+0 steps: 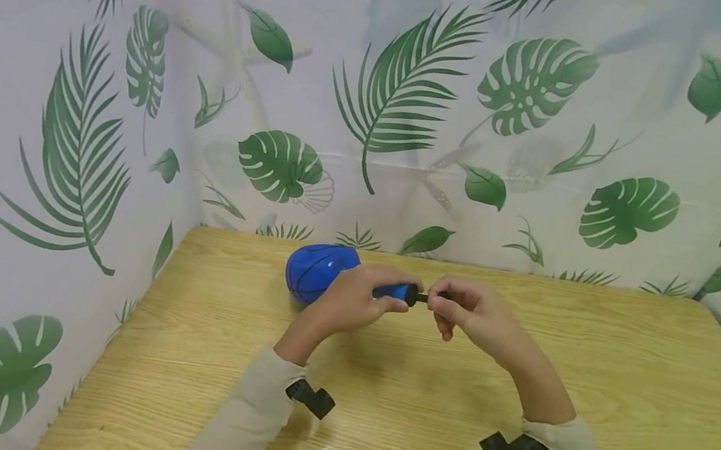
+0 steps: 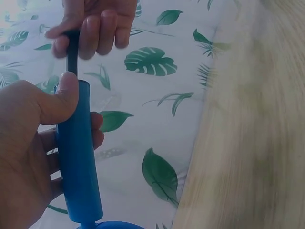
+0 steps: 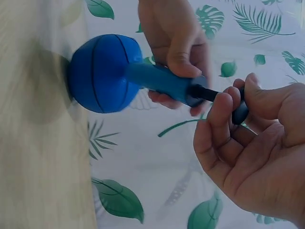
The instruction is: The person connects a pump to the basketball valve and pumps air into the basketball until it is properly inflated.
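A blue hand pump (image 2: 78,157) with a black plunger rod is held in my left hand (image 1: 356,295), whose fingers and thumb wrap its barrel. My right hand (image 1: 476,318) pinches the black handle (image 3: 240,109) at the rod's end. Between the two hands a short length of rod shows outside the barrel. The pump's other end meets a blue ball (image 3: 105,71) with black lines. The ball looks partly slack, with a dented outline in the head view, where my left hand covers its right side.
A wood-grain table (image 1: 414,422) lies under both forearms. Behind it and along the left hangs a white cloth (image 1: 399,207) with green leaf prints. Each sleeved wrist wears a small black camera mount (image 1: 312,398).
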{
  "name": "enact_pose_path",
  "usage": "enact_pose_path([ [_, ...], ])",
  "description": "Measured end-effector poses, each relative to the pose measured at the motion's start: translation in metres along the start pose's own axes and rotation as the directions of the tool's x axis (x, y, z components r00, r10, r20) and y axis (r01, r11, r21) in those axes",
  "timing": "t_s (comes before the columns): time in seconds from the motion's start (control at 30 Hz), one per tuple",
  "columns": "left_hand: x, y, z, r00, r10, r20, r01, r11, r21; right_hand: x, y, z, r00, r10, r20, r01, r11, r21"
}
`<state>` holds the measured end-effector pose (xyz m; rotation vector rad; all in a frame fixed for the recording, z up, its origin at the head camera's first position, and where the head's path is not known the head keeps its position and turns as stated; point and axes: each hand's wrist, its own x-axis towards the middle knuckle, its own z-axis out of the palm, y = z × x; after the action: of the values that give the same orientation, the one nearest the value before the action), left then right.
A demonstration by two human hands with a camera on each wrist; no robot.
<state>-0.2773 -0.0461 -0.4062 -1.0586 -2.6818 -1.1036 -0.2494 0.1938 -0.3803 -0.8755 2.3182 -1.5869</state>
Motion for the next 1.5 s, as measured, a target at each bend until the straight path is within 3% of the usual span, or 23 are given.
enact_pose_path([
  [0.23,-0.003,-0.011,-0.012,0.996,-0.052,-0.074,0.05,0.998,-0.03,-0.015,-0.011,-0.021,0.991,-0.123,-0.051,0.123,0.992,-0.014],
  [0.37,-0.002,-0.014,-0.012,0.995,-0.051,-0.083,0.051,0.999,-0.005,-0.019,-0.015,-0.027,0.986,-0.144,-0.087,0.143,0.99,-0.013],
  [0.53,0.001,-0.013,-0.006,0.996,-0.016,-0.083,0.02,0.999,0.048,-0.019,-0.015,-0.025,0.985,-0.121,-0.126,0.121,0.993,-0.008],
  [0.77,0.003,-0.007,0.0,0.998,-0.028,-0.062,0.031,0.999,0.044,-0.012,-0.008,-0.019,0.986,-0.111,-0.128,0.11,0.994,-0.015],
  [0.9,0.004,-0.003,0.005,0.999,-0.014,-0.037,0.015,1.0,0.026,-0.004,-0.001,-0.009,0.993,-0.045,-0.106,0.045,0.999,0.001],
  [1.07,0.004,0.003,0.009,1.0,0.003,-0.025,-0.002,0.998,0.064,0.004,0.006,0.005,0.994,0.018,-0.105,-0.016,1.0,0.019],
  [1.5,0.001,0.007,0.012,1.0,-0.002,-0.018,0.004,0.996,0.086,0.008,0.009,0.014,0.996,0.025,-0.088,-0.022,0.999,0.032],
])
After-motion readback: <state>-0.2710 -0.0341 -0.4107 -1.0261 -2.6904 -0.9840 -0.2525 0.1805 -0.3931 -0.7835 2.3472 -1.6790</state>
